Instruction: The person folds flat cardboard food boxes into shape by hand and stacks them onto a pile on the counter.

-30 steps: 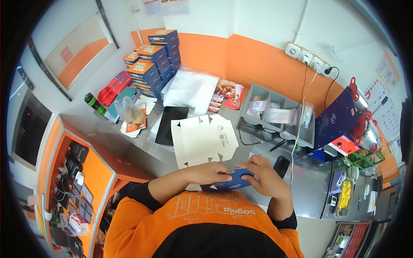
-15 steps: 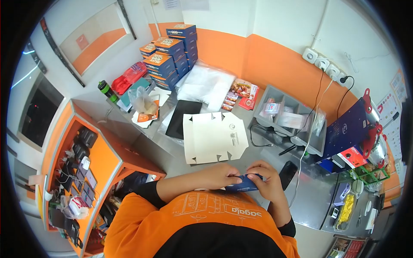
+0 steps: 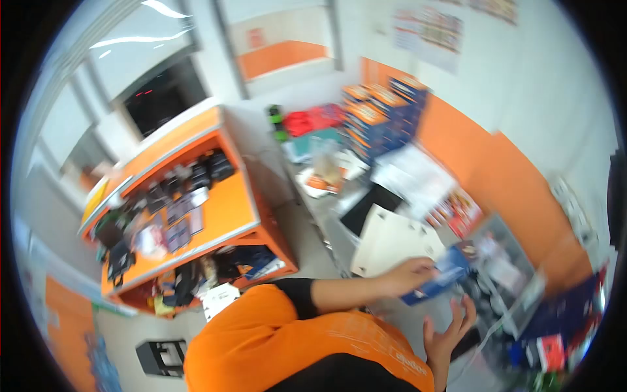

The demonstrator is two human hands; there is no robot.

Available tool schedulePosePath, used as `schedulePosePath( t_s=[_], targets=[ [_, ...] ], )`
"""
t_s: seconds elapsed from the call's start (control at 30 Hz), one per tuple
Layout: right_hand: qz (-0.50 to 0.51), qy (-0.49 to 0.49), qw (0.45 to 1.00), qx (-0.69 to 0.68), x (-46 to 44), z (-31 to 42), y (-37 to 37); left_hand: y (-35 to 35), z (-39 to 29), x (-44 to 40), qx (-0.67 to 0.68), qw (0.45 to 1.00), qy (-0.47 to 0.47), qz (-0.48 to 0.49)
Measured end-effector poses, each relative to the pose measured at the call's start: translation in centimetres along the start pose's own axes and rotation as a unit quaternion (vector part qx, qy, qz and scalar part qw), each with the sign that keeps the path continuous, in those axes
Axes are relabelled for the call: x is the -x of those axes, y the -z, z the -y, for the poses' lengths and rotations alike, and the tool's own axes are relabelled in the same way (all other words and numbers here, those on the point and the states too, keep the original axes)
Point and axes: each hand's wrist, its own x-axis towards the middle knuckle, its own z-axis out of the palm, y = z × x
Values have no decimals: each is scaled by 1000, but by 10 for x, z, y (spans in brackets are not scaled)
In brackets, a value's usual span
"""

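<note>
A flat blue piece of card (image 3: 439, 276), blurred by motion, is held by its near edge in my left hand (image 3: 410, 277), with the thumb on top. My right hand (image 3: 450, 328) is apart from it, a little below and to the right, with its fingers spread and nothing between them. Beyond my left hand an unfolded cream card sheet (image 3: 394, 242) lies on the metal table (image 3: 326, 222). A black tablet-like object (image 3: 371, 208) lies partly under the sheet's far left side.
Stacked blue and orange boxes (image 3: 372, 124) stand at the back by plastic bags (image 3: 415, 176). A grey divided tray (image 3: 499, 261) with cables is at the right. An orange shelf unit (image 3: 228, 215) holding phones stands at the left.
The view has swung left and tilted. My right hand has let go of the blue card and opened; my left hand has moved it forward, over the table beside the cream sheet.
</note>
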Motion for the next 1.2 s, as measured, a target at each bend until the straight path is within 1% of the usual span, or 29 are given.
schedulePosePath(
  t_s=[0.03,0.1,0.2,0.3,0.4,0.43,0.47,0.5,0.57,0.6,0.7,0.73,0.83,0.87,0.9,0.93,0.97,1.0,1.03,1.1,1.2],
  targets=[
    [36,14,999,3,-3,8,-7,-1,-5,-2,31,999,-24,26],
    [55,86,991,85,-12,11,-20,-11,-4,-10,65,997,-12,30],
    [19,49,995,89,-21,13,-19,-16,-6,-17,67,996,-25,60],
    [55,64,994,65,-27,2,-7,-18,-11,-15,101,991,-40,73],
    [44,44,995,-72,-28,-6,2,-13,-9,-18,131,985,-55,96],
    [40,40,991,-124,-28,-7,5,-13,-9,-20,141,985,-49,88],
    [8,10,984,-176,-28,-5,4,-12,-8,-22,152,984,-42,79],
    [6,7,977,-213,-28,-11,4,-12,-7,-24,163,984,-34,70],
    [0,1,959,-285,-28,-24,4,-17,7,-31,178,980,-60,67],
    [-2,14,959,-284,-27,-27,3,-21,13,-34,186,978,-73,66],
    [-37,30,993,-105,-35,-10,7,-31,13,-30,172,975,-124,73],
    [-113,-13,982,-150,-32,-3,-2,-34,11,-25,142,979,-126,73],
    [-148,76,985,-44,-34,-12,4,-38,2,-6,54,986,-142,71],
    [-128,97,987,-5,-41,-1,11,-36,9,-7,28,985,-154,69],
    [-128,93,987,-4,-41,3,12,-39,14,-7,3,984,-163,75],
    [-124,100,987,23,-42,5,14,-40,9,-6,22,983,-169,71],
    [-114,81,990,-22,-41,5,16,-39,3,-5,42,982,-172,71],
    [-107,62,990,-66,-38,5,16,-39,0,-4,30,982,-174,60],
    [-127,62,987,-80,-36,0,14,-37,-1,-3,16,983,-179,47],
    [-125,61,987,-78,-38,2,15,-34,-2,-2,5,981,-190,48],
    [-103,107,986,-75,-43,0,23,-32,-2,-2,30,981,-187,49]
  ],
)
